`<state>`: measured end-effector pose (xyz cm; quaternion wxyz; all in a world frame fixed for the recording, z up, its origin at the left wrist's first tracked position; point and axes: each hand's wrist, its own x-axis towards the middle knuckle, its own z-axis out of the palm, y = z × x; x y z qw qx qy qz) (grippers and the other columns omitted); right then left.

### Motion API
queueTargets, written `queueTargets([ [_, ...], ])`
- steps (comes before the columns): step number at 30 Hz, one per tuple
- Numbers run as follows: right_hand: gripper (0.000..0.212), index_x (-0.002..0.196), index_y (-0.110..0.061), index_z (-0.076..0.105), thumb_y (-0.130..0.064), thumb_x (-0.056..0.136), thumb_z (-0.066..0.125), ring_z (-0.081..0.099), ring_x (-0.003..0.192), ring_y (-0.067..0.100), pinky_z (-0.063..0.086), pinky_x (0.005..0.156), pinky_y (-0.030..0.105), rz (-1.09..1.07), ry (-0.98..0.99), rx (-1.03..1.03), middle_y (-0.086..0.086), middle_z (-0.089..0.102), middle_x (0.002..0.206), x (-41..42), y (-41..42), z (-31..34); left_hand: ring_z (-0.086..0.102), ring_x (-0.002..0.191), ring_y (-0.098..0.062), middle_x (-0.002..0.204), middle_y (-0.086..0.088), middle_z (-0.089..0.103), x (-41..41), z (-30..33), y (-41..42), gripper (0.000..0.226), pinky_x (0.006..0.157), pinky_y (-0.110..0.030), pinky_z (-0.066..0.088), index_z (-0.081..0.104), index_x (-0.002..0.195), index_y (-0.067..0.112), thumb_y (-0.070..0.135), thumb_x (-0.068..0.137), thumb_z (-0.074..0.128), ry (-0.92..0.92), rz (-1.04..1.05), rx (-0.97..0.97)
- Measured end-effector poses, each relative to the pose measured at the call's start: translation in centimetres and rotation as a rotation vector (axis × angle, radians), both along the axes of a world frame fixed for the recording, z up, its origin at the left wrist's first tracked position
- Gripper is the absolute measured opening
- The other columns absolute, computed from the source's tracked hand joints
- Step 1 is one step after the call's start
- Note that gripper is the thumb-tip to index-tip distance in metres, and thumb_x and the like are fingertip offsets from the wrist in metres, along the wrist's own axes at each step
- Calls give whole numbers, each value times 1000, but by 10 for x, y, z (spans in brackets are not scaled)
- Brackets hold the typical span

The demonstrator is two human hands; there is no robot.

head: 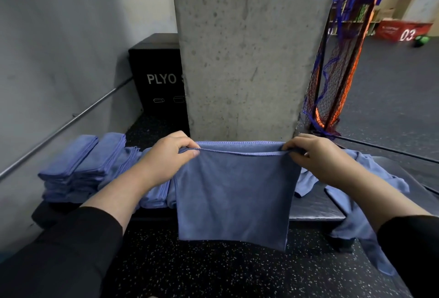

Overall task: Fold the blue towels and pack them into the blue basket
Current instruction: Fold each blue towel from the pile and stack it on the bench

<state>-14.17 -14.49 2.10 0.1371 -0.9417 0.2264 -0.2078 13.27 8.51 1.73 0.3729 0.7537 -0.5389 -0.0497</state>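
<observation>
The left hand [169, 155] and the right hand [318, 157] hold one blue towel [234, 193] up in the air, in front of the surface [313, 207]. The fingers [190, 149] of the left hand pinch the top left corner, and the fingers of the right hand pinch the top right corner. The top edge is pulled nearly straight between them, and it looks doubled, so I think the towel is already folded in half once. The rest hangs down loose and flat, with its bottom edge above the speckled floor [213, 271]. The towel looks thin, soft and light. It has no stiffness, so it will droop wherever nobody holds it. It does not look slippery, and it cannot break. The corners seem the best places to hold, because then the cloth hangs smooth and the edges can meet neatly. Holding it in the middle would likely make it bunch up. A stack of folded towels [78, 169] sits on the left of the surface, and more folded ones lie in a row beside it. Loose towels [370, 174] lie in a heap on the right, and one hangs over the edge. I cannot see the blue basket anywhere.
</observation>
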Motion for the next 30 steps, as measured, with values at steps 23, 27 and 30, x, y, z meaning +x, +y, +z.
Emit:
queueTargets([
  [23, 4, 85, -8, 69, -4, 86, 71, 62, 77, 26, 51, 76, 39, -122, -395, 29, 4, 63, 87, -5, 3, 10, 59, 81, -23, 84, -3, 59, 2, 18, -7, 4, 77, -38, 47, 75, 79, 11, 11, 83, 75, -320, 158, 31],
  [27, 6, 86, -10, 70, -5, 87, 71, 61, 78, 20, 47, 74, 24, -139, -401, 38, 3, 62, 86, -13, 3, 16, 55, 74, -10, 80, 0, 58, -6, 22, -6, 8, 72, -28, 44, 74, 82, 15, 13, 89, 71, -273, 111, -39],
  [30, 7, 89, -14, 69, -7, 88, 71, 61, 76, 7, 40, 67, 6, -201, -428, 101, -3, 64, 84, -22, 3, 22, 54, 72, 1, 81, 7, 60, -13, 24, -3, 8, 66, -10, 37, 73, 84, 14, 7, 89, 72, -143, 53, -130],
])
